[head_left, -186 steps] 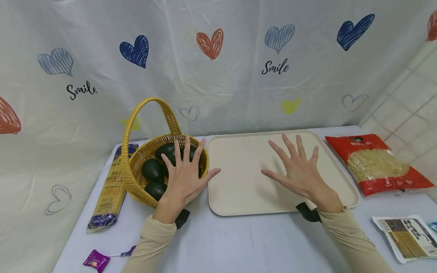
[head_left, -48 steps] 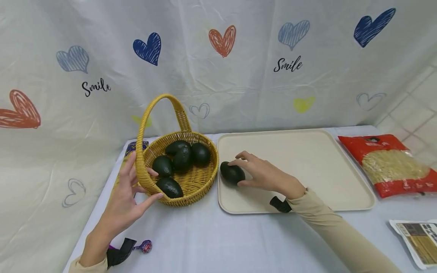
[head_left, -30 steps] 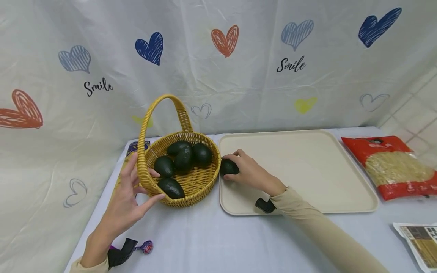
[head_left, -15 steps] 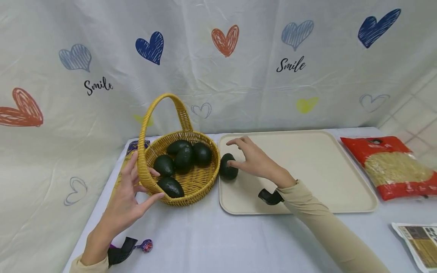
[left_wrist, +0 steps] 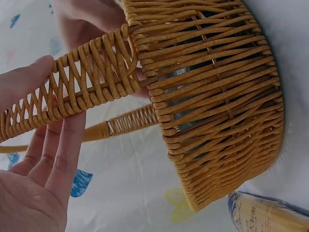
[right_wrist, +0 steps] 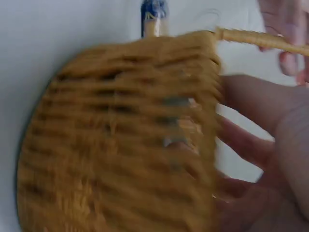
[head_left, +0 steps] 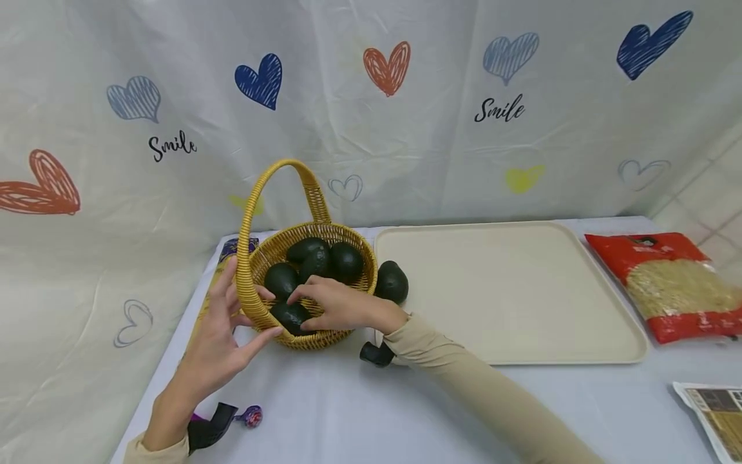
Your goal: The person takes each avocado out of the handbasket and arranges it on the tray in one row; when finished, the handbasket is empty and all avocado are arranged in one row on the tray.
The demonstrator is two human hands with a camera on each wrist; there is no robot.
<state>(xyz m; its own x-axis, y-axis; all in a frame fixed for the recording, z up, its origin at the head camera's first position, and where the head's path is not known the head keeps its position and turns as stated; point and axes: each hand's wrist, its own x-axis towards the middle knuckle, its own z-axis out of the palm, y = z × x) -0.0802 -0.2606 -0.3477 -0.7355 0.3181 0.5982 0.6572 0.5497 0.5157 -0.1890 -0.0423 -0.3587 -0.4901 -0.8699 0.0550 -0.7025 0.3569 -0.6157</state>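
My left hand [head_left: 217,341] grips the base of the handle of a yellow woven basket [left_wrist: 217,87], thumb on one side and fingers on the other. Several dark green avocados [head_left: 346,262] lie in it. My right hand [head_left: 344,306] reaches over the rim, thumb and forefinger at the edges of the front avocado [head_left: 288,316]; whether they grip it I cannot tell. Right beside the basket, one avocado [head_left: 392,283] sits at the left end of a cream tray [head_left: 510,290]. In the right wrist view the basket side is blurred and hides the avocados.
A red bag of pasta [head_left: 666,283] lies right of the tray, with a flat packet [head_left: 715,412] nearer the front. Spaghetti in a yellow pack [left_wrist: 265,212] lies left of the basket. A lollipop [head_left: 252,416] is by my left wrist. A heart-printed cloth [head_left: 429,154] hangs behind.
My right hand stood an avocado at the tray's left end, let it go and moved left into the basket. My left hand, spread over the basket at first, has since taken its handle.
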